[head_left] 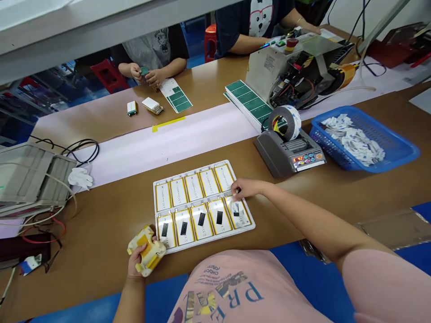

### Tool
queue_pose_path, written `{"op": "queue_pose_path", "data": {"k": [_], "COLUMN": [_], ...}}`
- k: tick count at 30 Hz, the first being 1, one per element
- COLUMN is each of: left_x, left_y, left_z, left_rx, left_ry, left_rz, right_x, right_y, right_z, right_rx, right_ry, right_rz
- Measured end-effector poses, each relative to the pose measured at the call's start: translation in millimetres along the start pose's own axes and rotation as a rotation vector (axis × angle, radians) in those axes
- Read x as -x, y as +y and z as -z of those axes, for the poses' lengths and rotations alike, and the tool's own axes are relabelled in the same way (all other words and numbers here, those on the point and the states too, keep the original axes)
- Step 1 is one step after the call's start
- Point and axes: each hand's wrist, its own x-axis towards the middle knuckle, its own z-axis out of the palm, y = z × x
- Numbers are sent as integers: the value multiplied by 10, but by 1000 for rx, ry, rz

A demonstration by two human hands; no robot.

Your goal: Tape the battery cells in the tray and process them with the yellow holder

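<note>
Gripping a crumpled yellow-and-white tape wad (147,251) in your left hand (139,262), you hold it just beside the near left corner of the white tray (202,169). Your right hand (245,188) sits at the far edge of the near-right pouch battery (238,214); whether it pinches anything can't be told.

Battery assembly workshop; pouch cells (178,192), workbench (101,264), tape dispenser (288,154)

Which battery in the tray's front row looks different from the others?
The far-right battery, beside the right hand: white material lies over its black patch, while the other four batteries show bare black patches.
</note>
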Motion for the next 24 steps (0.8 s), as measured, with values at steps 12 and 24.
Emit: {"op": "queue_pose_path", "data": {"k": [12, 24], "left_x": [3, -44], "left_y": [-3, 23], "left_z": [-8, 59], "left_rx": [-2, 53], "left_ry": [40, -69], "left_rz": [-6, 24], "right_x": [447, 410], "right_y": [145, 46], "right_z": [-511, -984], "right_rx": [28, -103], "right_ry": [167, 468], "right_rz": [-131, -157]}}
